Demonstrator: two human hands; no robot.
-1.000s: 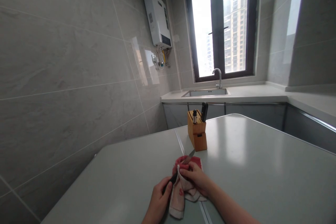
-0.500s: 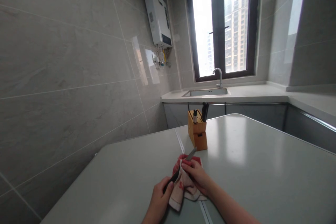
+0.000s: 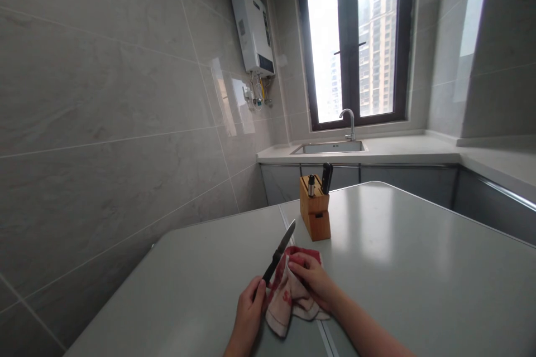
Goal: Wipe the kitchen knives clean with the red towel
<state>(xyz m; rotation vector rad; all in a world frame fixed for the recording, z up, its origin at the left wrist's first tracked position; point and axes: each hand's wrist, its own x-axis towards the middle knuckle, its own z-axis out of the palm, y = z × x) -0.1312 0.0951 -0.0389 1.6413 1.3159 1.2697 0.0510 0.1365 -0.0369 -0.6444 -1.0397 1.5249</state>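
Observation:
My left hand (image 3: 250, 308) is closed around the black handle of a kitchen knife (image 3: 278, 254). The knife's grey blade points up and away, toward the far side of the table, and lies bare beside the cloth. In my right hand (image 3: 313, 279) is a red and white cloth (image 3: 288, 302), pinched at its upper part between thumb and fingers. The cloth's lower folds hang down to the tabletop. Just beyond both hands stands a wooden knife block (image 3: 317, 216), with a black-handled knife (image 3: 327, 178) and another short black and silver handle (image 3: 311, 185) sticking out of its top.
The pale, glossy table (image 3: 201, 273) has a metal seam (image 3: 287, 220) running across it. Behind it is a white counter (image 3: 410, 146) with a sink (image 3: 329, 148) and tap (image 3: 350, 124) below a window. A water heater (image 3: 253, 28) hangs on the tiled wall.
The knife has come out of the cloth, moving left, so its whole blade now shows. My left hand has shifted slightly left with it; my right hand stays nearly in place with the cloth.

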